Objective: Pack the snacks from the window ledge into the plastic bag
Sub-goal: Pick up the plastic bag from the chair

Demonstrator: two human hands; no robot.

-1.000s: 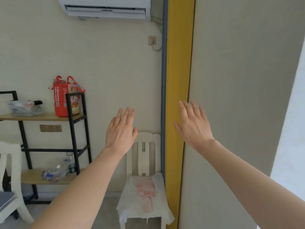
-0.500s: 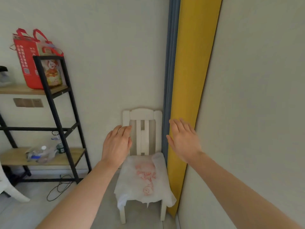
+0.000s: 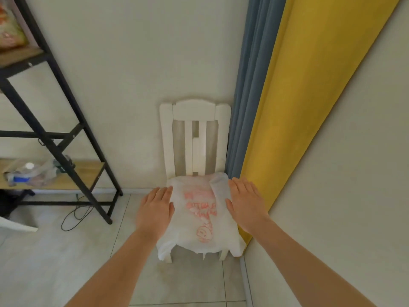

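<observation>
A white plastic bag [image 3: 199, 218] with red print lies flat over the seat of a small white chair [image 3: 194, 134] against the wall. My left hand [image 3: 155, 211] hovers at the bag's left edge with fingers straight and together. My right hand [image 3: 245, 204] is at the bag's right edge, fingers straight. Both hands hold nothing. Whether they touch the bag I cannot tell. No snacks and no window ledge are in view.
A black metal shelf rack [image 3: 57, 138] with wooden boards stands to the left, with bottles in a clear bag [image 3: 28, 173] on its lower board. A black cable [image 3: 75, 216] lies on the tiled floor. Blue and yellow curtains [image 3: 287, 107] hang right of the chair.
The view has tilted down and closer to the chair. Both hands have dropped from chest height to either side of the bag on the seat.
</observation>
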